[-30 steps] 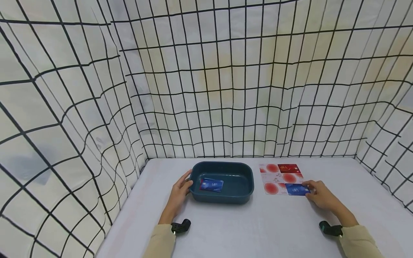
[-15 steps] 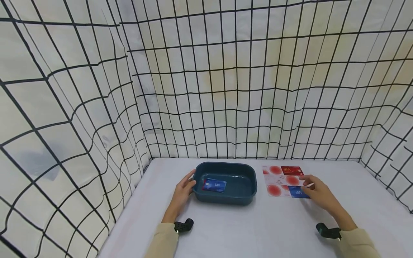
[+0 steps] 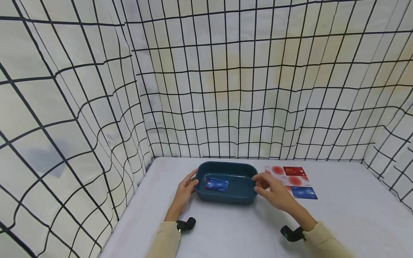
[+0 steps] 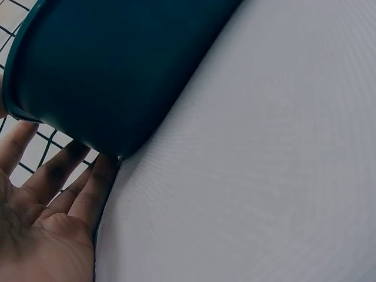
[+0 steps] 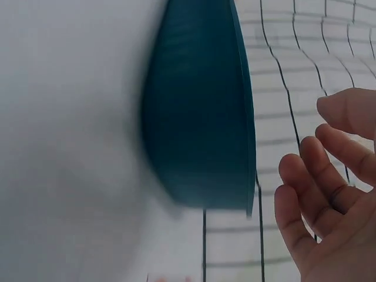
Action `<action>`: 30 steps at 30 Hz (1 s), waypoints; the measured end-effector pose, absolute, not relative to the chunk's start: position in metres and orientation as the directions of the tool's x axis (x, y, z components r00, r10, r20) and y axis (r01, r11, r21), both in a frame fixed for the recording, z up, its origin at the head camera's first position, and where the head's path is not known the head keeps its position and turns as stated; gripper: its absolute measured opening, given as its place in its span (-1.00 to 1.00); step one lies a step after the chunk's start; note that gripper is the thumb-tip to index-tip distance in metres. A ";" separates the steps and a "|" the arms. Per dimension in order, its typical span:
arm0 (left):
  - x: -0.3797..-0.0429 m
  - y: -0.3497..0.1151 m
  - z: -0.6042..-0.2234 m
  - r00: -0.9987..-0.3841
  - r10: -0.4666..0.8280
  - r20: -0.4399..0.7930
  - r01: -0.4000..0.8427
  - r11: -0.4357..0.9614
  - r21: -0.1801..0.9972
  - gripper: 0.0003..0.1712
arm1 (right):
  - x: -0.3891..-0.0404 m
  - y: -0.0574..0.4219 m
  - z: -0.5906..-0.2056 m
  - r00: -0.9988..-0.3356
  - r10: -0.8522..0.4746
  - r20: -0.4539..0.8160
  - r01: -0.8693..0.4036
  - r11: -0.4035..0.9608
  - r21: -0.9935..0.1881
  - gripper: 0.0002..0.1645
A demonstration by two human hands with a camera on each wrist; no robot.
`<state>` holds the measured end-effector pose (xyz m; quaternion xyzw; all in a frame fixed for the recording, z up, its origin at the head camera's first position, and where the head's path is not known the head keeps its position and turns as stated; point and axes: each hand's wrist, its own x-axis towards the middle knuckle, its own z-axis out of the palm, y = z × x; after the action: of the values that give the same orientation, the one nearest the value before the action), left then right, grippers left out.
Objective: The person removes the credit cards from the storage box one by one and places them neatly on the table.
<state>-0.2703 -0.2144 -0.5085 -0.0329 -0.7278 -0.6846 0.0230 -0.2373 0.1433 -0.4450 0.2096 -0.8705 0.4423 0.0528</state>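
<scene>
A dark teal rectangular basin (image 3: 240, 184) stands on the white table. Inside it, toward the left, lies a blue VIP card (image 3: 217, 185) with a red edge showing from beneath. My left hand (image 3: 183, 195) rests against the basin's left end; in the left wrist view its extended fingers (image 4: 94, 194) touch the wall. Beside the right rim hovers my right hand (image 3: 279, 193), its fingers loosely bent with nothing between them, as the right wrist view shows too. Behind it is a red-and-white patterned sheet (image 3: 295, 181) bearing a red VIP card (image 3: 294, 171) and another blue VIP card (image 3: 303, 192).
A white cloth covers the table (image 3: 226, 229). White walls with a black grid (image 3: 238, 107) enclose the back and sides. Each wrist wears a black camera on a strap, such as the left wrist camera (image 3: 187, 224).
My right hand has left the blue card on the patterned sheet and moved left to the basin's right rim. The left hand stays at the basin. The head view has shifted slightly.
</scene>
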 end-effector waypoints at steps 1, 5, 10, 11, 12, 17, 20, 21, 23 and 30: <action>-0.270 -0.215 -0.508 -0.997 0.016 0.078 0.079 0.064 0.995 -0.44 | -0.239 0.134 -0.444 -0.903 -0.335 0.270 -0.415 0.517 -0.749 -0.63; -0.270 -0.215 -0.509 -0.997 0.010 0.071 0.071 0.052 0.996 -0.44 | -0.248 0.100 -0.443 -0.890 -0.379 0.253 -0.428 0.508 -0.748 -0.63; -0.271 -0.215 -0.509 -0.998 0.004 0.065 0.065 0.050 0.997 -0.45 | -0.265 0.069 -0.445 -0.876 -0.409 0.255 -0.453 0.519 -0.725 -0.65; -0.271 -0.215 -0.510 -0.998 0.003 0.067 0.067 0.050 0.997 -0.45 | -0.268 0.064 -0.447 -0.873 -0.416 0.254 -0.458 0.520 -0.721 -0.65; -0.272 -0.215 -0.510 -0.998 0.002 0.067 0.067 0.051 0.996 -0.45 | -0.272 0.060 -0.448 -0.871 -0.423 0.249 -0.459 0.523 -0.718 -0.65; -0.273 -0.215 -0.511 -0.996 0.007 0.084 0.084 0.057 0.995 -0.44 | -0.292 0.045 -0.457 -0.865 -0.452 0.218 -0.464 0.556 -0.690 -0.58; -0.274 -0.215 -0.511 -0.996 0.009 0.085 0.085 0.054 0.995 -0.44 | -0.301 0.039 -0.461 -0.870 -0.458 0.182 -0.447 0.579 -0.682 -0.53; -0.275 -0.215 -0.512 -0.996 0.010 0.085 0.085 0.055 0.995 -0.44 | -0.303 0.038 -0.462 -0.872 -0.459 0.169 -0.440 0.586 -0.681 -0.51; -0.275 -0.215 -0.512 -0.997 0.010 0.081 0.082 0.052 0.995 -0.45 | -0.308 0.036 -0.465 -0.878 -0.457 0.145 -0.427 0.608 -0.669 -0.48; -0.275 -0.215 -0.512 -0.998 0.000 0.066 0.066 0.055 0.996 -0.44 | -0.316 0.031 -0.472 -0.897 -0.436 0.071 -0.379 0.678 -0.630 -0.36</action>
<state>-0.2749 -0.2154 -0.5116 -0.0228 -0.7258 -0.6871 0.0237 -0.3158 0.0311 -0.4724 0.2227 -0.9150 0.3336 -0.0426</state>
